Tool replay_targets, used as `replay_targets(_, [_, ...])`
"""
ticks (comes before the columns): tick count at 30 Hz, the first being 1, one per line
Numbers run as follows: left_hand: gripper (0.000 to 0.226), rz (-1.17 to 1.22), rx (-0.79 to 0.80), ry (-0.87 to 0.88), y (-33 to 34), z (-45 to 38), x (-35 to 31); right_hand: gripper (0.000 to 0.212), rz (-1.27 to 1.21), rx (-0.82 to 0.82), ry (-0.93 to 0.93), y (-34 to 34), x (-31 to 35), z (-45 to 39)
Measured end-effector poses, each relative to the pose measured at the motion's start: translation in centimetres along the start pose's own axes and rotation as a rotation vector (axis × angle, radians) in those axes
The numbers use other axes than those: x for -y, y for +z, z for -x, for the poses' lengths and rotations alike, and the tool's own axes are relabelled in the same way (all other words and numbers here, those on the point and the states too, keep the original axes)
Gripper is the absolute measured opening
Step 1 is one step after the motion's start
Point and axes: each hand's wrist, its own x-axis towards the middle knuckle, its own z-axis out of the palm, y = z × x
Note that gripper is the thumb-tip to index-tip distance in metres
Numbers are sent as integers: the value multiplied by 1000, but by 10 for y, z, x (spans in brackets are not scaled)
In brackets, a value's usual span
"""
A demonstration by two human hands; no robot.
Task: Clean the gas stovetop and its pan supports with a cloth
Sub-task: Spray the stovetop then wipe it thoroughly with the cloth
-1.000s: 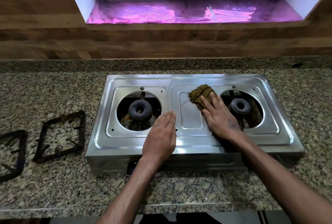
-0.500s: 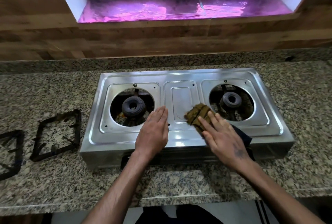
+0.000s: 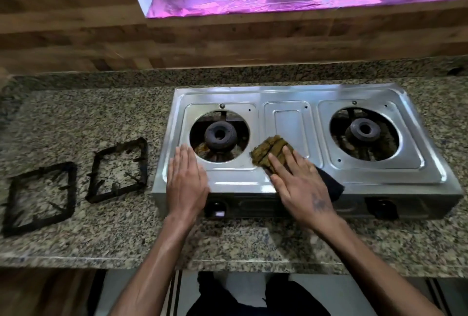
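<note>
Two pan supports (image 3: 76,186), two burners (image 3: 220,135), one cloth (image 3: 272,153), one stovetop (image 3: 291,123).

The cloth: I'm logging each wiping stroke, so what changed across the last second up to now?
The right hand dragged the cloth from the back of the centre panel, beside the right burner, toward the front and then left, close to the left burner. The left hand slid left along the stove's front edge, still flat. Both pan supports stayed on the counter.
</note>
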Motion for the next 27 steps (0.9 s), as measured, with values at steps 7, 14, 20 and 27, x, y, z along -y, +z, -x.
replay_targets(7, [66,-52,118,156,-11,-11,39,57,-6,-54,296,9,52,-80])
replay_targets(14, [63,23,143,222,-14,-13,50,56,26,-30,288,13,74,-19])
replay_targets(20, [62,45,140,219,-12,-13,52,57,-10,-52,384,10,74,-89])
replay_targets(27, [61,24,108,215,-11,-14,53,55,-27,-10,261,15,97,-33])
